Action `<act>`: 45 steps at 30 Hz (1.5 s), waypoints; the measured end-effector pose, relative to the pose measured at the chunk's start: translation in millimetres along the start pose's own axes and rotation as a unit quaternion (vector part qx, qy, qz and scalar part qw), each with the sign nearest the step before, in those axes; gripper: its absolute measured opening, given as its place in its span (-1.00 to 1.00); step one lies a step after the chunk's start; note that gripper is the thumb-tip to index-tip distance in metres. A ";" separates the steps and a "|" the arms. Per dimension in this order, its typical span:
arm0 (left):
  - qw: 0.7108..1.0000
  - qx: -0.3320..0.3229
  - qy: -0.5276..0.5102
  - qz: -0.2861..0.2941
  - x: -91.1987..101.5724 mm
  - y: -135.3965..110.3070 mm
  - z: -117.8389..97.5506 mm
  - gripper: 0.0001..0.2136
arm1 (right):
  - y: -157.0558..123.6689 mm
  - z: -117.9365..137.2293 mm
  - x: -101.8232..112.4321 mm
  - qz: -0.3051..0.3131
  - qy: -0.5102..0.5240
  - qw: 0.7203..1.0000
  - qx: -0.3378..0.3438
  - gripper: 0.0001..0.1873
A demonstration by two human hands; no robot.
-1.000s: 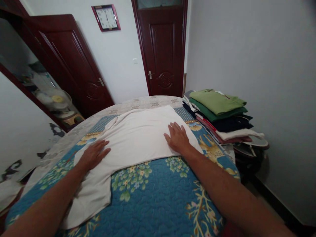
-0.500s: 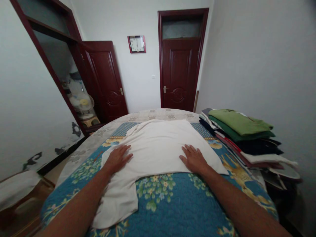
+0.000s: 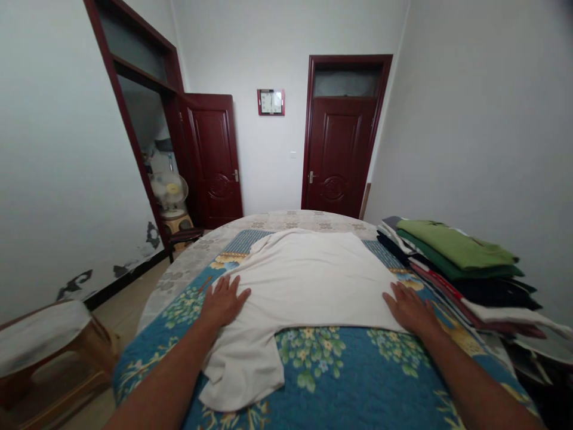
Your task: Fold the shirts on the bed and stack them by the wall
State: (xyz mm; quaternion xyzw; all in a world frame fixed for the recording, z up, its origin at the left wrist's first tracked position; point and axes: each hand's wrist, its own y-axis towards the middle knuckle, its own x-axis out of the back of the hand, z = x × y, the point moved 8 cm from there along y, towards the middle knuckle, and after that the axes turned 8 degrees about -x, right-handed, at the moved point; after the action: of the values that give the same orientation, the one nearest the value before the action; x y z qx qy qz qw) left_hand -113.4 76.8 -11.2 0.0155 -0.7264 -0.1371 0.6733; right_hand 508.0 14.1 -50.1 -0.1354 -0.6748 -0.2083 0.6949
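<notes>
A white shirt point(image 3: 308, 280) lies spread on a blue flowered quilted cloth point(image 3: 344, 382), with one sleeve pointing toward me at the left. My left hand point(image 3: 225, 301) rests flat, fingers spread, on the shirt's left part near that sleeve. At the shirt's right lower edge lies my right hand point(image 3: 410, 307), palm down with its fingers apart. Neither hand grips the fabric. Slight wrinkles run across the shirt's middle.
Folded clothes point(image 3: 456, 248) are stacked at the right, a green garment on top. A round table with a patterned tablecloth point(image 3: 179, 269) lies under the quilt. A wooden stool point(image 3: 85, 340) stands at the left. Beyond are two dark red doors, a wall clock point(image 3: 271, 102) and a fan point(image 3: 172, 189).
My right hand has slid right across the shirt to its right edge. The left hand has shifted slightly outward to the left on the fabric. The head view has tilted up and turned left.
</notes>
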 end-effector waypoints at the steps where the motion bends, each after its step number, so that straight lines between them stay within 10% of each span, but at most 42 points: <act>1: 1.000 0.024 -0.002 0.000 0.9 0.0 7.8 -0.24 | 0.0 -3.4 -0.9 -0.001 -0.001 1.000 -0.005 -0.16; 13: 0.995 0.053 0.020 -0.080 21.7 -11.1 22.6 -0.33 | -7.9 -11.6 4.6 -0.010 0.006 1.000 -0.028 -0.12; 19: 0.985 -0.102 -0.023 -0.135 34.3 -9.8 -21.3 -0.51 | -12.3 -9.8 9.6 -0.016 0.011 0.999 -0.029 -0.15; 24: 0.962 -0.254 -0.087 -0.051 21.8 -25.6 -81.5 -0.44 | -15.1 -1.6 23.6 -0.061 0.016 0.997 -0.033 -0.23; 32: 0.965 -0.248 -0.081 0.037 11.9 -37.3 -108.5 -0.33 | -60.6 114.0 70.3 -0.146 0.100 0.959 0.221 -0.40; 39: 0.960 -0.270 -0.074 0.010 8.4 -35.7 -106.6 -0.33 | -130.9 233.3 69.6 0.031 0.119 0.915 0.385 -0.31; 45: 0.957 -0.286 -0.046 -0.006 6.5 -35.2 -106.6 -0.33 | -114.8 254.0 54.3 0.117 0.097 0.907 0.393 -0.20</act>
State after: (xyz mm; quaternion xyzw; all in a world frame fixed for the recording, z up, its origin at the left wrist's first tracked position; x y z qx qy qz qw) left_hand -15.0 22.6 -6.7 -0.1796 -0.6872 -0.3434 0.6145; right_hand 230.0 26.9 6.6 0.0912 -0.6102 0.1443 0.7737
